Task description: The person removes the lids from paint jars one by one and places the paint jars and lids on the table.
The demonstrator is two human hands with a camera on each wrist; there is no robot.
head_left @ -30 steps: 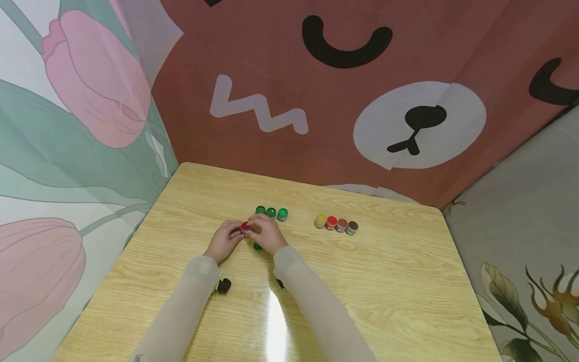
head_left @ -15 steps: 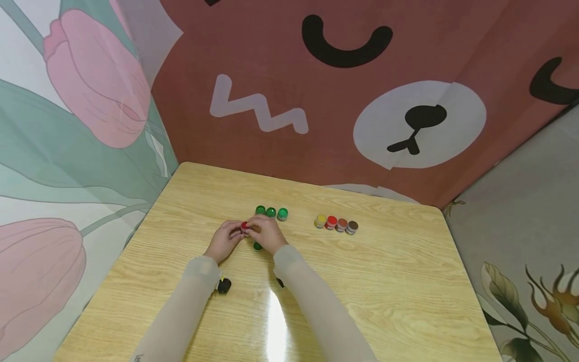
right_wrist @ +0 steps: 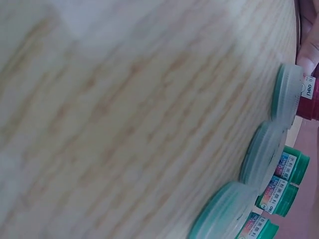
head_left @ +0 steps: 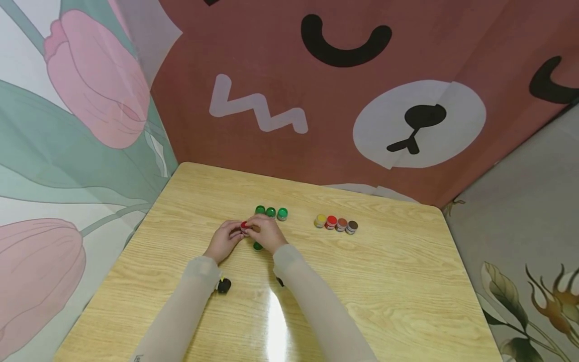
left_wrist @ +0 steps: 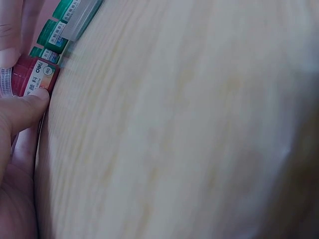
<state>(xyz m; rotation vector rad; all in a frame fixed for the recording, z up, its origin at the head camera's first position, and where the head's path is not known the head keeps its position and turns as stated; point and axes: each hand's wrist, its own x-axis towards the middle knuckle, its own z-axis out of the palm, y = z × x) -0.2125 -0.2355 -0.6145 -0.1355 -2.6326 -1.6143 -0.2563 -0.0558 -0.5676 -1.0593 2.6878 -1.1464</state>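
Observation:
My left hand [head_left: 223, 242] holds a small red paint jar [head_left: 244, 226] on the left half of the table, its thumb pressed on the label in the left wrist view. My right hand [head_left: 269, 234] comes in from the other side and pinches the jar's ribbed clear lid [left_wrist: 6, 82] at the top. Just behind the hands stand several green paint jars [head_left: 282, 214], one partly covered by the right hand. Round clear lids [right_wrist: 264, 155] with green-tinted edges lie near the right hand in the right wrist view.
Right of the hands is a short row of paint jars: a yellow one [head_left: 320, 220], a red one [head_left: 331, 222], a reddish-brown one [head_left: 342, 224] and a dark brown one [head_left: 352, 227]. The wooden table [head_left: 398, 281] meets a patterned fabric wall [head_left: 253, 151] at the back.
Almost nothing differs. The fingers on the red jar shift very slightly while both hands stay in place; the other jars have not moved.

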